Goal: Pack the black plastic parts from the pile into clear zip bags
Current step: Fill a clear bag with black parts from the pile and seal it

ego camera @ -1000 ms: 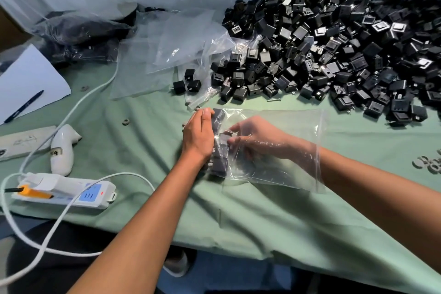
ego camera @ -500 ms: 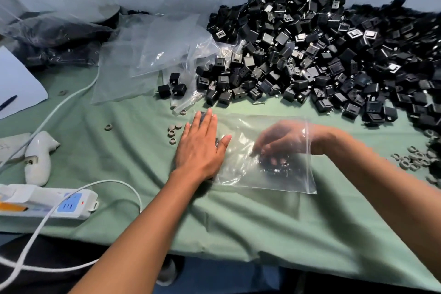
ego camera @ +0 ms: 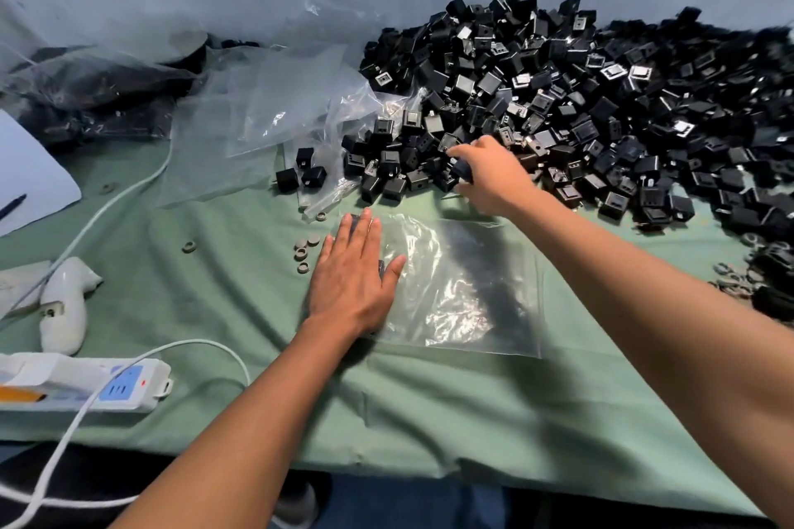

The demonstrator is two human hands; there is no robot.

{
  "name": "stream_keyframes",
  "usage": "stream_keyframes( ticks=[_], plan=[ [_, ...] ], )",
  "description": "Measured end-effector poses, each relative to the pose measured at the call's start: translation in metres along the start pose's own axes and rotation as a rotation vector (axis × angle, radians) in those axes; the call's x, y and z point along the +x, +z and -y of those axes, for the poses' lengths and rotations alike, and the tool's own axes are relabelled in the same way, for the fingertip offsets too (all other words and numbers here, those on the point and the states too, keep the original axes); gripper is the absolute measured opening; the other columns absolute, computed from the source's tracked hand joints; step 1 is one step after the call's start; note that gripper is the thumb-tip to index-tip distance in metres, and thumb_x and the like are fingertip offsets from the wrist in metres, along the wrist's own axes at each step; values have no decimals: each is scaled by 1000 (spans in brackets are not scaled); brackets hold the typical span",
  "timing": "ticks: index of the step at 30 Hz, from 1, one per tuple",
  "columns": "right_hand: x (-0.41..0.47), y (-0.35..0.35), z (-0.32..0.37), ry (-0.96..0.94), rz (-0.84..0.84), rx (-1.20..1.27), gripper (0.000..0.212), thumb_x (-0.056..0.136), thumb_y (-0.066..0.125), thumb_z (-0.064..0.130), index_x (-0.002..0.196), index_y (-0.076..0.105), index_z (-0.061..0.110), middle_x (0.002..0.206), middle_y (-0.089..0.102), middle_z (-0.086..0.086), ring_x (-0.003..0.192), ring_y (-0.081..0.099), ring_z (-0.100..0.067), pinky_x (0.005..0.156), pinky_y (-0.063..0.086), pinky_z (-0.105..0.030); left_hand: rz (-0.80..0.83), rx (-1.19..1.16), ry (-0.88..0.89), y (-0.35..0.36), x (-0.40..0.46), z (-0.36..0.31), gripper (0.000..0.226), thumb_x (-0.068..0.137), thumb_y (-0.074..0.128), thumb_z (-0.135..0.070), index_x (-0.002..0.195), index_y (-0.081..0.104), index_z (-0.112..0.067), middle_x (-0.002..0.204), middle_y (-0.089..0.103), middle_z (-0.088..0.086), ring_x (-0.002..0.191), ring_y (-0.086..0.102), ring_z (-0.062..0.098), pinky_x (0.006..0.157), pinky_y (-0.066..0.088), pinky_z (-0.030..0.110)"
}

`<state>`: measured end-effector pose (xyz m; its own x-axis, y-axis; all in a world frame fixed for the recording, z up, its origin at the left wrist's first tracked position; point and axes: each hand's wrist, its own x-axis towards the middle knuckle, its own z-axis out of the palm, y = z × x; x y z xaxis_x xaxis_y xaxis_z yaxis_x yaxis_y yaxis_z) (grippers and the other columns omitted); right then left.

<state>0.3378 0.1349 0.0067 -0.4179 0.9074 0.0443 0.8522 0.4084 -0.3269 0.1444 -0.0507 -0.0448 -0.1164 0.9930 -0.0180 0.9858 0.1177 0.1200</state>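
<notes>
A large pile of black plastic parts (ego camera: pixel 601 107) covers the back right of the green cloth. A clear zip bag (ego camera: pixel 464 292) lies flat in front of it, with a few dark parts dimly showing inside. My left hand (ego camera: pixel 350 275) rests flat, palm down, on the bag's left end. My right hand (ego camera: pixel 494 178) is at the pile's near edge, beyond the bag, with thumb and fingers closed around one black part (ego camera: pixel 461 168).
Empty clear bags (ego camera: pixel 279 107) lie left of the pile, with three loose parts (ego camera: pixel 300 174) on them. Grey washers (ego camera: pixel 305 251) sit by my left hand. A white power strip (ego camera: pixel 86 389), its cables and a white tool (ego camera: pixel 64 305) are at the left. Filled bags (ego camera: pixel 94 90) are back left.
My right hand has come out of the zip bag and moved up to the pile, closing on a part. My left hand has stayed flat on the bag's left end.
</notes>
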Motion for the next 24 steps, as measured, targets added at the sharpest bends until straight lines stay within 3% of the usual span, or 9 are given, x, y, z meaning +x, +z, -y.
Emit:
stream_keyframes(
  ticks=[2, 6, 11, 15, 17, 20, 24],
  plan=[
    [6, 9, 2, -21, 16, -33, 63, 88, 78, 13, 145, 52, 25, 132, 54, -14, 113, 60, -33, 99, 53, -45, -11, -8, 2, 0, 0, 0, 79, 99, 0, -67, 163, -5, -22, 169, -16, -3, 156, -17, 16, 128, -2, 41],
    [-3, 7, -11, -77, -60, -25, 32, 85, 71, 2, 114, 69, 16, 108, 67, -13, 99, 63, -34, 85, 56, -46, -20, -16, 6, 1, 1, 1, 78, 99, 0, -67, 163, -5, -23, 169, -16, -5, 156, -16, 15, 129, -1, 42],
    [-52, -20, -57, 94, -130, 265, 12, 87, 80, 23, 97, 78, 16, 92, 69, -1, 89, 64, -24, 78, 45, -31, -33, -13, 10, 1, 1, 1, 78, 99, 2, -67, 163, 0, -22, 170, -11, -3, 157, -12, 16, 129, 2, 42],
    [-109, -35, -88, 292, 85, 550, 20, 84, 85, 17, 94, 70, 11, 79, 75, -6, 71, 70, -25, 62, 56, -36, -28, -15, 15, 1, 0, 1, 79, 99, 0, -68, 163, -2, -22, 169, -13, -3, 157, -12, 17, 129, 2, 43],
    [-130, -36, -94, 297, 183, 610, 11, 83, 84, 12, 89, 75, 12, 72, 74, -6, 66, 64, -22, 57, 52, -30, -23, -12, 15, 1, 0, 1, 79, 99, -1, -68, 163, -2, -21, 169, -13, -2, 156, -12, 17, 129, 3, 43],
    [-145, -34, -83, 222, 472, 692, 6, 88, 79, 13, 94, 78, 10, 75, 71, -7, 70, 61, -20, 58, 50, -24, -19, -11, 15, 0, 0, 0, 80, 98, -4, -68, 163, -3, -21, 169, -13, -2, 157, -12, 17, 129, 3, 43],
    [-142, -9, -49, 173, 613, 1004, 40, 83, 79, 20, 109, 67, -8, 92, 67, -20, 80, 61, -25, 64, 52, -28, -24, -32, 10, -2, 0, 0, 83, 95, -6, -68, 164, -1, -20, 170, -9, -3, 157, -10, 16, 129, 2, 41]
  ],
)
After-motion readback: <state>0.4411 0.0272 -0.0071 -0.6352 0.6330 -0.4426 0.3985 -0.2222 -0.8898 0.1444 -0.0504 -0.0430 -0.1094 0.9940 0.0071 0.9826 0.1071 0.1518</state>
